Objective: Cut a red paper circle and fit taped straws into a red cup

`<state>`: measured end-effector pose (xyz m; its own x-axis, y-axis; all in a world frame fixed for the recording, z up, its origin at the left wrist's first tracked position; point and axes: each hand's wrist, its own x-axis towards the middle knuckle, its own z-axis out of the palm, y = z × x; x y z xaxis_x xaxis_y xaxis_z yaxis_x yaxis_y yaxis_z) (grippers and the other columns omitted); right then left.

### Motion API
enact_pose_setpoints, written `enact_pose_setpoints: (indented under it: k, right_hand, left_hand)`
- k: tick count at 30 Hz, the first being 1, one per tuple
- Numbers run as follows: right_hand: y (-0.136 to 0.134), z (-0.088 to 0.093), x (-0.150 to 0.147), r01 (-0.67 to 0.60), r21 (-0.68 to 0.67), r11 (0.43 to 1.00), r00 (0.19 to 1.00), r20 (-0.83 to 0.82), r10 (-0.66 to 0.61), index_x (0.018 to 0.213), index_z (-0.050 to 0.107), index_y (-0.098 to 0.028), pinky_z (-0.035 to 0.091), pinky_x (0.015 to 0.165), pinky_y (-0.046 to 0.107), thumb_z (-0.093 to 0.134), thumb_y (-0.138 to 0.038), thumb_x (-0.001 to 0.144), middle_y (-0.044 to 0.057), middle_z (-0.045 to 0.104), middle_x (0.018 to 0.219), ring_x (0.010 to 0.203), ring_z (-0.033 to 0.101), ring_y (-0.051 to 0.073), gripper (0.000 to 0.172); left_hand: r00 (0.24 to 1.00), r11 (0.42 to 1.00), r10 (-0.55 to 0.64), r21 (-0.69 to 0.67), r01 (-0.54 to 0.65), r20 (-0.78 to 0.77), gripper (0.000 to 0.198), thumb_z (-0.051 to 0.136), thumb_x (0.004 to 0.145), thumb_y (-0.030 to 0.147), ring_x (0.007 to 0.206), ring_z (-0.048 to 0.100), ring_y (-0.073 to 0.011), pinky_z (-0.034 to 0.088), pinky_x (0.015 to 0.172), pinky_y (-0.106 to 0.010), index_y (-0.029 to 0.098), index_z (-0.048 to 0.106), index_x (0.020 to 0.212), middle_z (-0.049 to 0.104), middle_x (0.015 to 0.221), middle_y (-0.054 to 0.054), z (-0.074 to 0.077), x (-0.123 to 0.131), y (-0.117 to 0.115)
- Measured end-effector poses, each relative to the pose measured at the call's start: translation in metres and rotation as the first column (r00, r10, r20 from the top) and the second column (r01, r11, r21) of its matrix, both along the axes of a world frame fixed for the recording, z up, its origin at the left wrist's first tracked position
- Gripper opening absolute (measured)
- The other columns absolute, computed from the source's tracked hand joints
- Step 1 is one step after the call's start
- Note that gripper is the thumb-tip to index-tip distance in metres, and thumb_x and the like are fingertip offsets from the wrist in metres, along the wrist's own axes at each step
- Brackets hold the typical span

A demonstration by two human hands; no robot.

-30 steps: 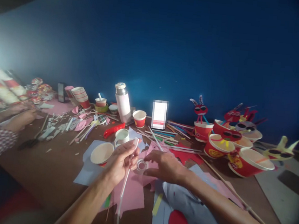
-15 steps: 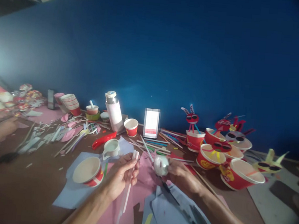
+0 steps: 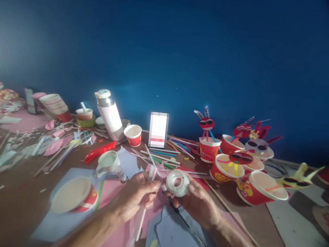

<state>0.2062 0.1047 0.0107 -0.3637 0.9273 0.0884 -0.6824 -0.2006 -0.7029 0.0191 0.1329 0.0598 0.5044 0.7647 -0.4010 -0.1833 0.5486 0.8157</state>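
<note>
My left hand (image 3: 137, 194) is closed around white drinking straws (image 3: 140, 230), which hang down from the fist with their upper ends showing above the thumb. A roll of clear tape (image 3: 172, 190) sits in the fingers of my right hand (image 3: 202, 203), its hole tilted toward me. The two hands are close together but apart. Below them lie pink paper (image 3: 111, 221) and blue-grey paper (image 3: 171, 233). A dark slim tool, perhaps scissors (image 3: 190, 229), rests on the blue-grey sheets under my right hand.
To the left are a paper bowl (image 3: 70, 196), a white cup (image 3: 110, 161), a red-handled tool (image 3: 99, 152) and paper scraps. A flask (image 3: 111, 118) and small paper cup (image 3: 132, 135) stand behind. Red paper cups (image 3: 208, 149) with paper figures crowd the right.
The view has swung right, so the table's contents sit further left. My right hand has turned the tape roll, bringing its hole into clearer view. My left hand keeps hold of the straws.
</note>
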Motion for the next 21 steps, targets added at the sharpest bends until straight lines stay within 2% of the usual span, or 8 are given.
enact_pose_setpoints:
  k: [6, 11, 14, 16, 18, 21]
  right_hand:
    - [-0.002, 0.018, 0.003, 0.134, 0.155, 0.979, 0.969, 0.184, -0.162, 0.114, 0.048, -0.025, 0.044, 0.066, 0.024, 0.069, -0.029, 0.074, 0.003, 0.058, 0.096, 0.080, 0.056, 0.014, 0.046]
    - [-0.010, 0.018, 0.000, 0.126, 0.256, 0.959, 0.894, 0.390, -0.221, 0.125, 0.038, -0.028, 0.044, 0.080, 0.032, 0.069, -0.023, 0.076, 0.006, 0.053, 0.114, 0.095, 0.053, 0.018, 0.058]
    - [-0.014, 0.016, 0.000, 0.108, 0.359, 0.927, 0.818, 0.497, -0.288, 0.129, 0.035, -0.030, 0.045, 0.082, 0.036, 0.067, -0.021, 0.078, 0.009, 0.044, 0.127, 0.089, 0.054, 0.017, 0.061]
    - [-0.016, 0.016, 0.000, 0.084, 0.392, 0.916, 0.793, 0.530, -0.299, 0.130, 0.034, -0.030, 0.045, 0.081, 0.036, 0.067, -0.021, 0.077, 0.010, 0.043, 0.129, 0.084, 0.054, 0.016, 0.063]
    - [-0.016, 0.017, -0.001, 0.065, 0.367, 0.928, 0.817, 0.514, -0.260, 0.132, 0.034, -0.028, 0.044, 0.082, 0.036, 0.067, -0.023, 0.078, 0.009, 0.051, 0.118, 0.083, 0.054, 0.016, 0.063]
    - [-0.015, 0.018, -0.003, 0.046, 0.260, 0.965, 0.917, 0.372, -0.144, 0.128, 0.039, -0.024, 0.043, 0.080, 0.036, 0.064, -0.034, 0.080, 0.004, 0.060, 0.093, 0.080, 0.055, 0.016, 0.055]
  left_hand:
    - [0.999, 0.999, -0.018, -0.045, 0.020, 0.029, 0.028, 0.071, 0.068, 0.035, 0.042, 0.036, -0.0037, 0.024, 0.039, -0.018, 0.013, 0.054, 0.065, 0.045, 0.051, 0.004, -0.010, 0.016, 0.003]
    - [0.999, 0.994, -0.037, -0.099, 0.040, 0.033, 0.035, 0.074, 0.063, 0.042, 0.043, 0.037, -0.0044, 0.023, 0.039, -0.018, 0.012, 0.058, 0.069, 0.047, 0.052, 0.003, -0.010, 0.016, 0.001]
    - [0.997, 0.994, -0.065, -0.084, 0.067, 0.029, 0.033, 0.075, 0.062, 0.039, 0.045, 0.039, -0.0049, 0.023, 0.040, -0.018, 0.012, 0.058, 0.071, 0.048, 0.056, 0.002, -0.010, 0.018, -0.001]
    - [0.998, 0.995, -0.056, -0.084, 0.057, 0.021, 0.031, 0.075, 0.063, 0.037, 0.047, 0.041, -0.0049, 0.024, 0.042, -0.017, 0.012, 0.058, 0.075, 0.050, 0.060, 0.001, -0.010, 0.019, -0.003]
    - [0.999, 0.998, -0.033, -0.051, 0.034, 0.017, 0.031, 0.075, 0.064, 0.035, 0.048, 0.041, -0.0045, 0.026, 0.044, -0.017, 0.013, 0.060, 0.080, 0.051, 0.061, 0.001, -0.010, 0.019, -0.003]
    - [1.000, 1.000, -0.004, 0.007, 0.004, -0.016, 0.033, 0.075, 0.063, 0.035, 0.050, 0.043, -0.0053, 0.029, 0.047, -0.017, 0.013, 0.060, 0.083, 0.053, 0.059, 0.001, -0.009, 0.018, -0.004]
